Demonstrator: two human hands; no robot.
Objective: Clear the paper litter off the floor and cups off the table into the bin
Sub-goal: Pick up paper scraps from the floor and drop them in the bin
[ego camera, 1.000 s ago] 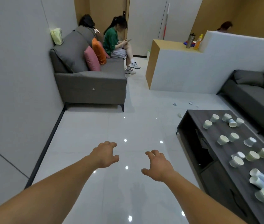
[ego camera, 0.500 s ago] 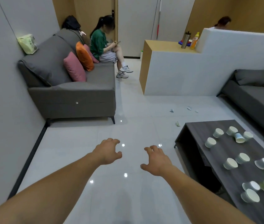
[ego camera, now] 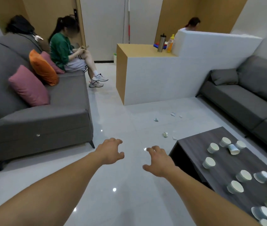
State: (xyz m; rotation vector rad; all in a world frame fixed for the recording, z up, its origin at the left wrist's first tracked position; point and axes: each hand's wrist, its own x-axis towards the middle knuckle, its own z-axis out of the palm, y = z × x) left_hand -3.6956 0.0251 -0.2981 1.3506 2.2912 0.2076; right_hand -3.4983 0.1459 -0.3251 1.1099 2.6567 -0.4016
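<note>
Several pale paper cups point(ego camera: 212, 147) stand or lie tipped on the dark wooden coffee table point(ego camera: 193, 144) at the right. Small scraps of paper litter point(ego camera: 165, 134) are scattered over the white tiled floor beyond the table's far end, with more scraps point(ego camera: 156, 119) further off. My left hand point(ego camera: 110, 151) and my right hand point(ego camera: 159, 160) are stretched out in front of me above the floor, fingers loosely curled, holding nothing. No bin is in sight.
A grey sofa point(ego camera: 36, 118) with pink and orange cushions stands at the left; a person in a green top point(ego camera: 61, 48) sits on it. Another grey sofa point(ego camera: 247, 98) lines the right wall. A white and wood counter point(ego camera: 154, 74) with bottles stands ahead.
The view has moved forward and turned right: the left sofa, the counter and the floor litter look nearer. Both hands keep the same outstretched pose.
</note>
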